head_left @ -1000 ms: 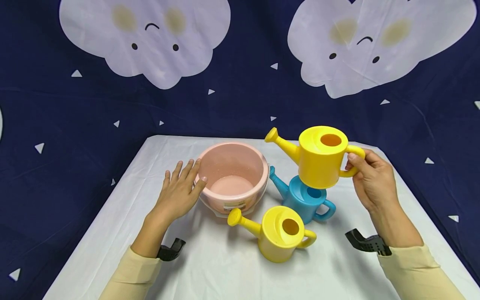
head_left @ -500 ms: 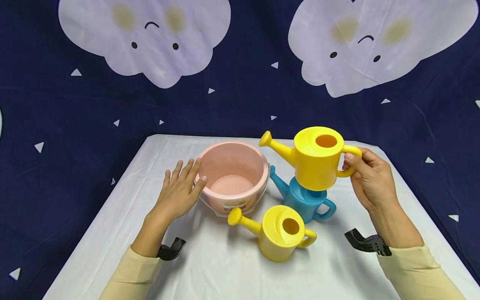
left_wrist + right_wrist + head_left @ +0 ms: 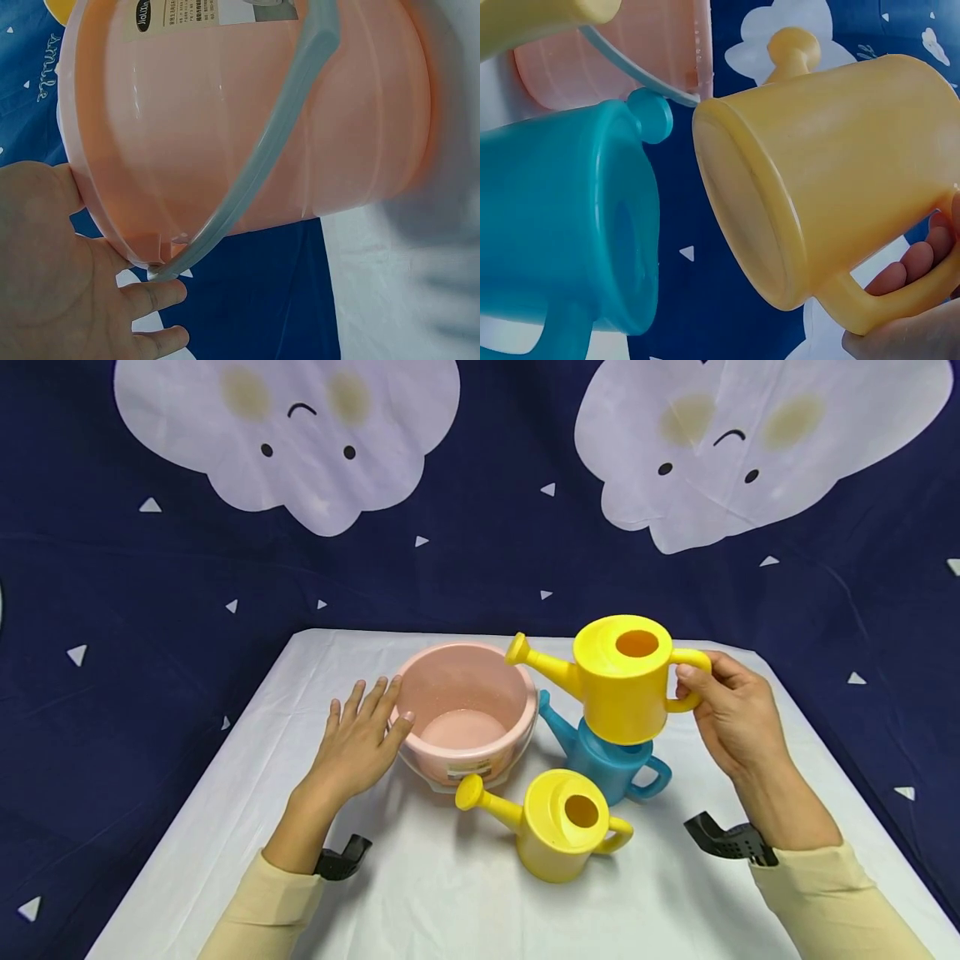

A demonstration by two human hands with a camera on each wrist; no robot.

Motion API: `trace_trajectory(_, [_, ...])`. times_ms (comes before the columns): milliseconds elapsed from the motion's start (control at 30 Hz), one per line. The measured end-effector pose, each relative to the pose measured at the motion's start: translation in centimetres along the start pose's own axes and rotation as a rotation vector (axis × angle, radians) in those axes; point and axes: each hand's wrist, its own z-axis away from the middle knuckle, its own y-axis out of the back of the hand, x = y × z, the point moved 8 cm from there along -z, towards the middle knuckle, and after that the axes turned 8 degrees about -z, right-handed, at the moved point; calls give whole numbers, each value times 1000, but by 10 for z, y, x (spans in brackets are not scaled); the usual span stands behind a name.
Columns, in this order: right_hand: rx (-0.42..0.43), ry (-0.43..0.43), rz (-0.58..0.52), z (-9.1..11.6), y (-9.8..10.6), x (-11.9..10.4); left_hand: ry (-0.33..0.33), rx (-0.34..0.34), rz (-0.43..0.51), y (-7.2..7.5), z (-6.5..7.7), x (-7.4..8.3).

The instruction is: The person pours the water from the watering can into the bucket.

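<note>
My right hand (image 3: 738, 714) grips the handle of a yellow watering can (image 3: 624, 693), held up in the air with its spout pointing left. In the head view the spout's tip overlaps the right rim of a pink bucket (image 3: 461, 747). Fingers curl through the handle loop in the right wrist view, where the can's base (image 3: 746, 206) faces the camera. My left hand (image 3: 356, 743) lies with spread, straight fingers at the bucket's left rim. The left wrist view shows its fingers along that rim, near the end of the grey bucket handle (image 3: 262, 165).
Below the raised can a blue watering can (image 3: 603, 768) stands on the white-covered table (image 3: 420, 893). A second yellow watering can (image 3: 558, 831) stands in front of it, spout toward the bucket. Behind the table hangs a dark blue cloth (image 3: 480, 577) with white clouds.
My right hand has carried the raised yellow watering can left and slightly down, bringing its spout over the bucket's right rim. The left hand and the standing cans have stayed put.
</note>
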Motion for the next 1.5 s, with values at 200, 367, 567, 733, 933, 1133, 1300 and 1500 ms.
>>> trace_trajectory(200, [-41, 14, -12, -3, -9, -1, -2, 2, 1, 0, -1, -1])
trace_trajectory(367, [-60, 14, 14, -3, -14, -1, -3, 2, 3, -1, -1, -1])
trace_trajectory(567, [-65, 16, 73, -5, -20, -3, 1, 1, 7, -1, 0, -1])
trace_trajectory(733, [-79, 23, 88, -6, -24, -5, 1, 1, 8, -1, 0, -1])
trace_trajectory(933, [-91, 27, 118, -8, -27, -7, -3, 3, 11, -1, 0, -1])
trace_trajectory(1133, [-109, 16, 157, -8, -29, -9, -7, 1, 12, -1, 0, -1])
trace_trajectory(1300, [-128, 15, 175, -9, -32, -10, -9, -1, 11, -2, 1, -1])
trace_trajectory(1500, [-157, 36, 200, -11, -36, -13, -9, 4, 9, -1, 1, 0])
